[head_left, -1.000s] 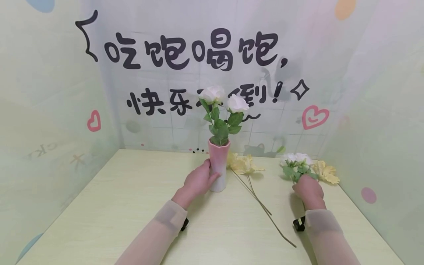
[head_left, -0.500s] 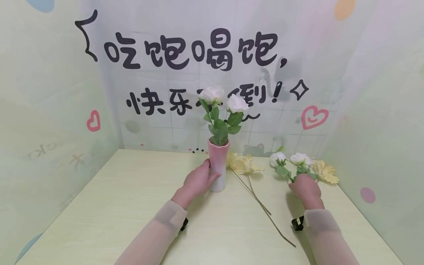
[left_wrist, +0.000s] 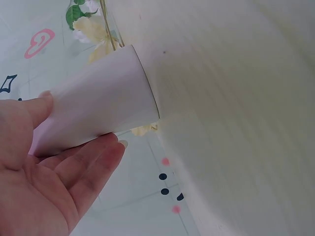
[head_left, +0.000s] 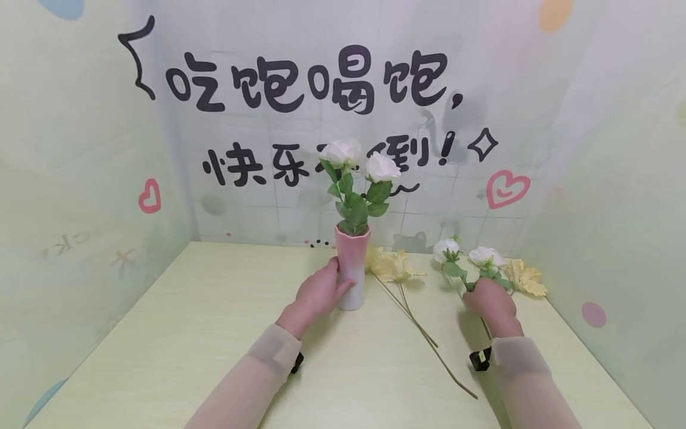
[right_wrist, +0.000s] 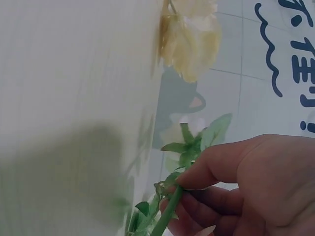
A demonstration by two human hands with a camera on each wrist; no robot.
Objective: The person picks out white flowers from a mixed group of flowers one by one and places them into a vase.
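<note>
A pink-and-white vase (head_left: 352, 268) stands upright on the table, with two white roses (head_left: 343, 154) and their green leaves rising from its mouth. My left hand (head_left: 320, 290) holds the vase low on its side; in the left wrist view the thumb lies on one side of the white wall (left_wrist: 103, 93) and the fingers on the other. At the right, my right hand (head_left: 492, 305) pinches the green stem (right_wrist: 168, 211) of a white rose (head_left: 446, 250) between thumb and fingers. Another white rose (head_left: 486, 257) lies just behind that hand.
Yellow flowers (head_left: 395, 266) lie right of the vase, their long bare stems (head_left: 429, 339) stretching toward the front. Another yellow flower (head_left: 526, 277) lies by the right wall. A printed cloth (head_left: 300, 36) with black lettering backs the table (head_left: 214, 345).
My right hand has moved slightly left, and the white rose it pinches has separated leftward from the other one. The left hand and vase stay in place.
</note>
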